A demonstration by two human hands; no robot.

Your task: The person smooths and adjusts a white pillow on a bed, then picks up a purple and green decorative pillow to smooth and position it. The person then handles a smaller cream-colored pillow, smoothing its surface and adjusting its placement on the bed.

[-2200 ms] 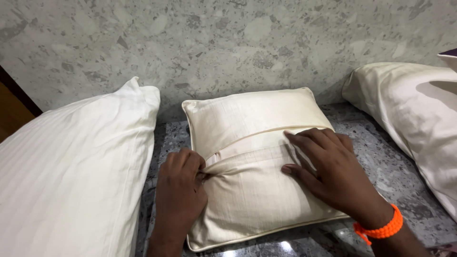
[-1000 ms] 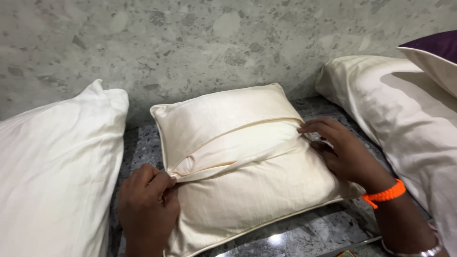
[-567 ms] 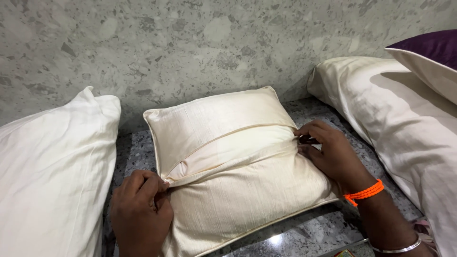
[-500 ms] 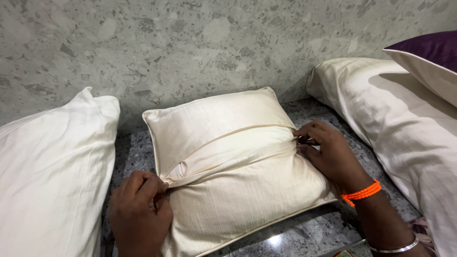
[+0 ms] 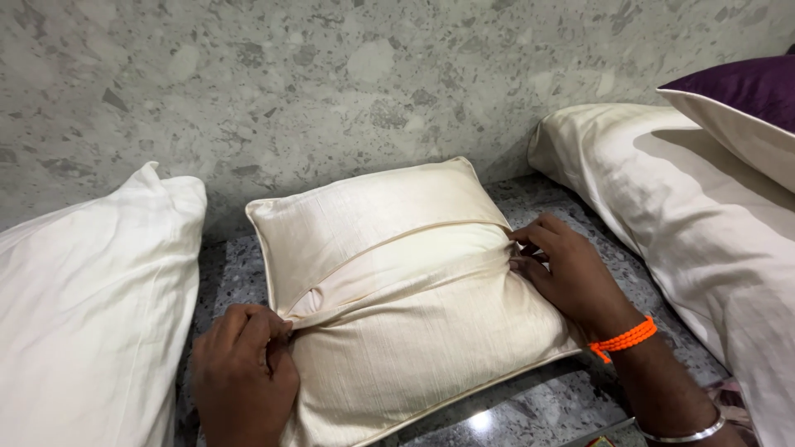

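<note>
The left hand [image 5: 244,372] is pinching the near-left end of the back opening of a cream cushion [image 5: 397,290], its fingers closed on the bunched fabric where the two flaps meet. The right hand [image 5: 571,277] is gripping the opposite end of that same opening, fingertips curled tight around the seam at the cushion's right edge. The cushion is lying flat between the two hands on a grey speckled tabletop [image 5: 530,406], its far edge resting against the stone wall [image 5: 331,83].

Just outside the left hand a large white pillow [image 5: 83,306] is leaning; beyond the right hand another cream pillow [image 5: 704,223] is lying, with a purple cushion [image 5: 745,91] propped on top of it.

The flaps are gaping in the middle, showing the inner pad. A likely risk: if the two hands are pulling unevenly, the fabric could be bunching and the opening closing crookedly, or the thin seam could be straining at the pinched left corner. The smooth cover could also be slipping from the fingertips.
</note>
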